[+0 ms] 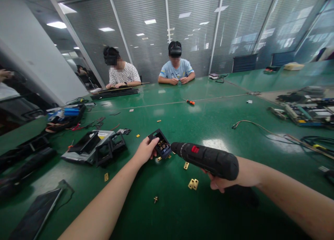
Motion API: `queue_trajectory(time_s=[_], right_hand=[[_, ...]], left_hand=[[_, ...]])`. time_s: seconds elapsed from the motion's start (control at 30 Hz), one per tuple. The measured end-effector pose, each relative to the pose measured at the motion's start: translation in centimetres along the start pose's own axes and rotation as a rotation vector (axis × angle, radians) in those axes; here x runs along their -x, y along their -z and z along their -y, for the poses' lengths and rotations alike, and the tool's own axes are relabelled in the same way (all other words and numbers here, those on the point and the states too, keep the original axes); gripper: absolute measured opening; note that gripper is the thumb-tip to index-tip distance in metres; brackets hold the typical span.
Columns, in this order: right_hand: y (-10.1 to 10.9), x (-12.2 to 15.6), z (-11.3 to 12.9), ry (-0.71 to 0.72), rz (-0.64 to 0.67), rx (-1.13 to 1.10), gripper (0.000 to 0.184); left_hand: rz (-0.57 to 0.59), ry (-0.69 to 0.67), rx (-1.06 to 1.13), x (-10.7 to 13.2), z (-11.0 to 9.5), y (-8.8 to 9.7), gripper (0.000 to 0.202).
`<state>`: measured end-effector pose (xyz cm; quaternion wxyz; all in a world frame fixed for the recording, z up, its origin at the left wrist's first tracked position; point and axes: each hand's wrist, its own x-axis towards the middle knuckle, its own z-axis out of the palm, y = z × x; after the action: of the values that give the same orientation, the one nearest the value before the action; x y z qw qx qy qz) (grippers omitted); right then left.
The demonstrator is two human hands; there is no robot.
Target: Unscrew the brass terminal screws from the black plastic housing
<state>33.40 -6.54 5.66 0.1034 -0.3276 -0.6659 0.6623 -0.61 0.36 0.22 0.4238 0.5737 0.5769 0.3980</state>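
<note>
My left hand grips a small black open box by its left side, tilted above the green table. Brass-coloured parts show inside the box, too small to make out fully. Wrapped round the handle of a black cordless drill is my right hand. The drill lies level, its chuck pointing left at the box's right edge; whether its bit touches anything inside I cannot tell. Near the drill lie a brass plate and a pair of brass plates. Small screws rest closer to me.
A grey device with black frames stands at left, a dark flat panel in front of it. An orange screwdriver lies farther back. Circuit boards and cables occupy the right. Two people sit across the table.
</note>
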Motion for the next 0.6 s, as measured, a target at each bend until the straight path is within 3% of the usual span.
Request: queue_trajectory(time_s=[0.33,0.6], right_hand=[[-0.07,-0.37,-0.62,0.025,-0.011,-0.011,0.093],[-0.53,-0.4,0.09,0.069,0.004,0.063,0.041]], left_hand=[[-0.01,0.012,-0.008,0.37,-0.39,-0.01,0.045],[0.01,-0.016,-0.014,0.16,-0.24,0.11,0.042]])
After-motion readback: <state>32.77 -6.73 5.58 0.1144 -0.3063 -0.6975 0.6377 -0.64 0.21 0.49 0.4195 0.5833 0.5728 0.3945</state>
